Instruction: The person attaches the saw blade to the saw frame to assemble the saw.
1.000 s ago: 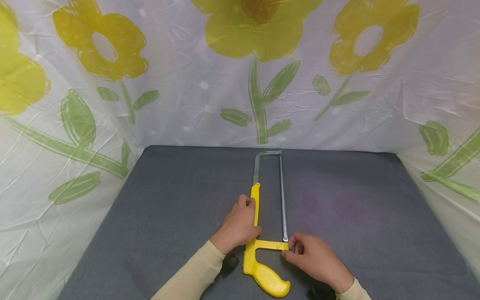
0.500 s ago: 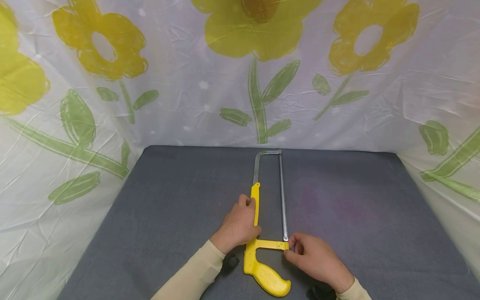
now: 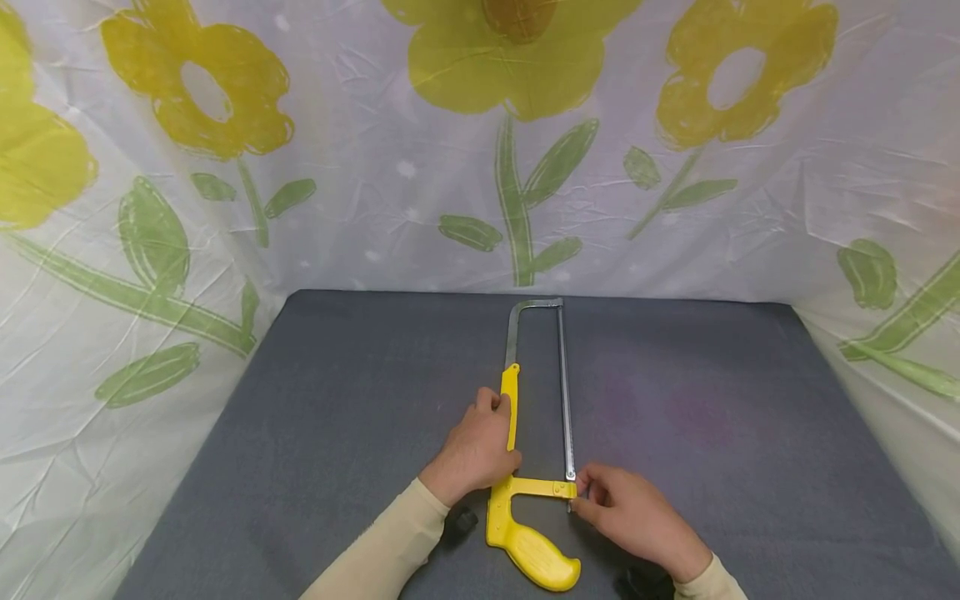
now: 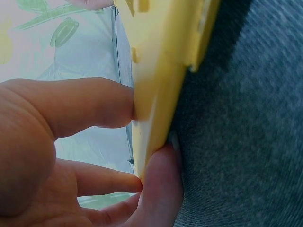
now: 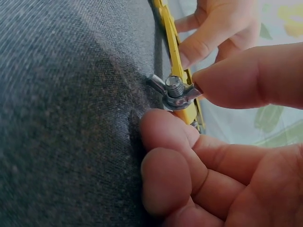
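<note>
A hacksaw [image 3: 542, 560] with a yellow handle and yellow frame lies on a dark grey cloth, its silver front bow pointing away from me. Its blade [image 3: 566, 392] runs along the right side. My left hand [image 3: 476, 442] grips the yellow frame bar, with fingers and thumb on either side of it in the left wrist view. At the near end of the blade, my right hand [image 3: 637, 512] holds its curled fingers round a metal wing nut [image 5: 176, 94] on a threaded bolt. The thumb [image 5: 246, 78] meets one wing; the fingertips [image 5: 163, 128] sit just below.
The grey cloth [image 3: 360, 375] covers the table. Behind and at both sides hangs a white sheet [image 3: 360, 167] printed with yellow flowers and green leaves. A dark object [image 3: 461, 523] shows under the left wrist, another dark object [image 3: 643, 582] under the right.
My right fingertips have shifted slightly at the wing nut, and a small metal end now shows below the yellow frame. The left hand and the hacksaw stay where they were.
</note>
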Available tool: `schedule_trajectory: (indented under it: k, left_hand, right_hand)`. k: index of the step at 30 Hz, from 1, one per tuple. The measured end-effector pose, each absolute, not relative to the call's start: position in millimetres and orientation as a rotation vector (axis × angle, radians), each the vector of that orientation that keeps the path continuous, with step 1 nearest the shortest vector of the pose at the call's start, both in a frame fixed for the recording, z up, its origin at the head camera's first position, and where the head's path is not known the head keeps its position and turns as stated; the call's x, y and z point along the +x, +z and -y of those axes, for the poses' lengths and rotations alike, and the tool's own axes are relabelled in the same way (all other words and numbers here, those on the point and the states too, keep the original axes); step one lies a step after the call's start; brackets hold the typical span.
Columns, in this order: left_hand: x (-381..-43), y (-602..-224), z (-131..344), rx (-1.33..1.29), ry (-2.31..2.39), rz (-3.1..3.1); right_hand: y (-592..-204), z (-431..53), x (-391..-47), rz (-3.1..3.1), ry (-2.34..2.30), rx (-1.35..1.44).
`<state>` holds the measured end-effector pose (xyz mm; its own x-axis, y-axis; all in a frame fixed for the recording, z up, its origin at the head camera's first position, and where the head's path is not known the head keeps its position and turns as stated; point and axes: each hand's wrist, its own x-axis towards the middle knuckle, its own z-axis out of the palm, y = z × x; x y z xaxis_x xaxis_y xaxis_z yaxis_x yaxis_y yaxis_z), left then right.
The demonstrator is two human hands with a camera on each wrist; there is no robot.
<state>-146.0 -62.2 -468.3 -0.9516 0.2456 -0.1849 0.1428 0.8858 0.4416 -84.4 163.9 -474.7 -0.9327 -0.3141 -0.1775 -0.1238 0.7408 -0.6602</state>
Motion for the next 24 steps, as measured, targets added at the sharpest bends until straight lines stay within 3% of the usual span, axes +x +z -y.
schedule_trajectory:
  k: [24]
  left_hand:
    - [-145.0, -468.8, 61.3, 0.284, 0.642, -2.818]
  right_hand:
    - [-473.0, -167.9, -87.7, -2.516, -1.039, -0.344]
